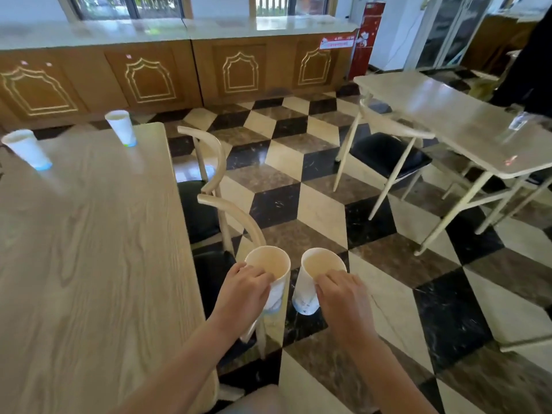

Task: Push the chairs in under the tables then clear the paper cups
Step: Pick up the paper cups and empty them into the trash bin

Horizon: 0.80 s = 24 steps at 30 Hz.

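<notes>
Two paper cups, one per hand

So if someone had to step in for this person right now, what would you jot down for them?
Left hand: holding one paper cup, upright, over the floor.
Right hand: holding a second cup, upright, beside the first.
On the wooden table: two more cups at its far end, one near the left edge, one further right.
Done: the two chairs along this table look pushed in; two cups picked up.
Left: dispose of the held cups, then collect the two on the table. The chair at the right-hand table looks mostly tucked; check it.
</notes>
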{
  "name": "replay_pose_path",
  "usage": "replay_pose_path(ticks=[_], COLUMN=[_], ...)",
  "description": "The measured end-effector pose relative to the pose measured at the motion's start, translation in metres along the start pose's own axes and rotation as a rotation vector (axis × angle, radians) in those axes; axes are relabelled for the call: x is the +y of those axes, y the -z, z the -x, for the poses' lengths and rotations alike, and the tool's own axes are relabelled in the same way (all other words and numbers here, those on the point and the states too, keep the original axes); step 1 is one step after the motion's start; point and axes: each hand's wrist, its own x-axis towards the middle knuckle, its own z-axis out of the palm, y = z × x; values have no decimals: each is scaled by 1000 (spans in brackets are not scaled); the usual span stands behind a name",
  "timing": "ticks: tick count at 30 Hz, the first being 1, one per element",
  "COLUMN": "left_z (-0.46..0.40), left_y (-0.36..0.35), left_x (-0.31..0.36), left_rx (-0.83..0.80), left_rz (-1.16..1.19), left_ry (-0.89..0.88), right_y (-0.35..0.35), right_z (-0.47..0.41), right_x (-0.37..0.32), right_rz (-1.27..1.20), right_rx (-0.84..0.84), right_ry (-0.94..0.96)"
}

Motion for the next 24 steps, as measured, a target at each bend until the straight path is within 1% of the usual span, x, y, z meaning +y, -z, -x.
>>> replay_pose_path(ticks=[4,9,18,21,24], left_z=[-47,-127,-284,-320,-351], left_y=[-21,-64,-96,-106,-119], left_x=[11,23,57,59,57], left_rx=[25,51,14,20,-10], left_rz=[13,69,112,93,72], left_ry=[33,49,-31,-15,22], right_y=[-7,-11,9,2,-10], right_z=[-32,-91,-201,-230,-262], right_x=[43,111,235,262,284], right_rz=[-58,-25,-44,-105,-146], right_rx=[10,6,17,24,-6], right_ry=[14,42,20,-1,57])
